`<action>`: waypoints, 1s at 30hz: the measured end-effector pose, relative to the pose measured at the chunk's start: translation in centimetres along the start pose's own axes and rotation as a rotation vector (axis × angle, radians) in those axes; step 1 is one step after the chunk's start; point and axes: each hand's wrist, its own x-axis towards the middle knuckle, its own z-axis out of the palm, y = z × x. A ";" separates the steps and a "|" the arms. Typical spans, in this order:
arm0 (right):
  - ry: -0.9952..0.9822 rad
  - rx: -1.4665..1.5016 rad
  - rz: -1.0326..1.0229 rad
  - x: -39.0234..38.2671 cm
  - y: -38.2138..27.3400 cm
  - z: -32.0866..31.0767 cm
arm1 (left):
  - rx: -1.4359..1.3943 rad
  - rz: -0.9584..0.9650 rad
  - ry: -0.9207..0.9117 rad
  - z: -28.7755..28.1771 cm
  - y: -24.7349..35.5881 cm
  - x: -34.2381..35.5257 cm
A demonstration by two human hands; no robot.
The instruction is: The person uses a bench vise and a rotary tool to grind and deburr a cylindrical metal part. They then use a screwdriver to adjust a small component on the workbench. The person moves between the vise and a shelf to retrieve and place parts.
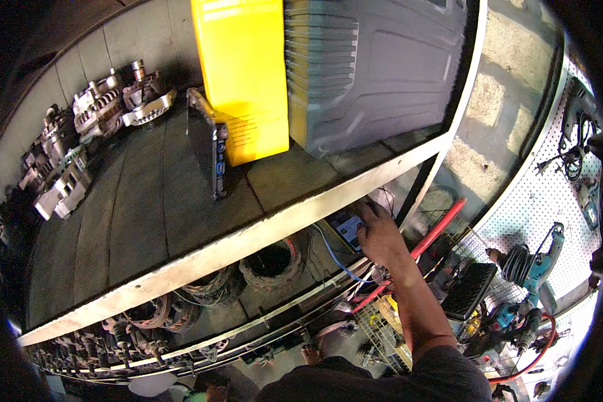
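Observation:
My right hand (pixel 380 238) reaches in under the front edge of the upper shelf. Its thumb lies against a dark box with a pale blue label (pixel 348 232), and the fingers curl over the box's right side, partly lost in shade. A thin blue cable (pixel 335 257) bends down beside this box. Above the hand, on the upper shelf, a phone-like dark slab (pixel 219 161) stands on edge against a tall yellow box (pixel 248 87). To its right sits a large grey ribbed plastic case (pixel 382 74). My left hand is out of the picture.
Several metal alternator-like parts (pixel 100 107) stand at the shelf's left. Coils of cable (pixel 271 264) lie below its pale front edge (pixel 248 244). A red pipe (pixel 439 228) slants beside my forearm. Power tools (pixel 543 264) and cords hang on a white pegboard (pixel 543 187) at right.

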 end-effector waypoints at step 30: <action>-0.646 0.528 -0.721 -22.6 -22.9 5.6 | -0.144 -0.036 0.035 3.5 -10.6 -9.9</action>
